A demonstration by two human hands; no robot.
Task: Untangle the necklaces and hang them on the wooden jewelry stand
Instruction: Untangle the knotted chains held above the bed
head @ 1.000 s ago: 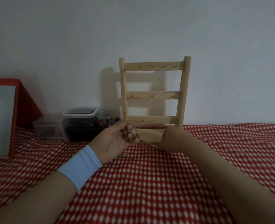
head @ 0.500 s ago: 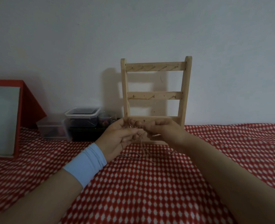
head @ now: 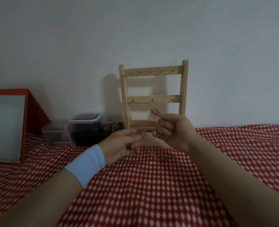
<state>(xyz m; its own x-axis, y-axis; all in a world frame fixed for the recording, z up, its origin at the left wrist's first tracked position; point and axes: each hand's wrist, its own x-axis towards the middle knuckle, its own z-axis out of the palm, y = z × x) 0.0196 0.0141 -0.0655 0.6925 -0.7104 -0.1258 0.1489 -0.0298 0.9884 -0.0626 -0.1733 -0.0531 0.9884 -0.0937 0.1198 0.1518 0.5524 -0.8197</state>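
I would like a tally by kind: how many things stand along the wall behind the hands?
Wooden jewelry stand: 1
Clear plastic containers: 3
Red box: 1
Dark shape under the containers: unclear, not counted
Total: 5

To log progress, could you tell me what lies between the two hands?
Head view: tangled necklace chains stretch from left hand to right hand.

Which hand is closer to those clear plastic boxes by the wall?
Left. The left hand, pinching the necklaces, is just right of the plastic boxes; the right hand, also holding them, is farther right, before the wooden stand.
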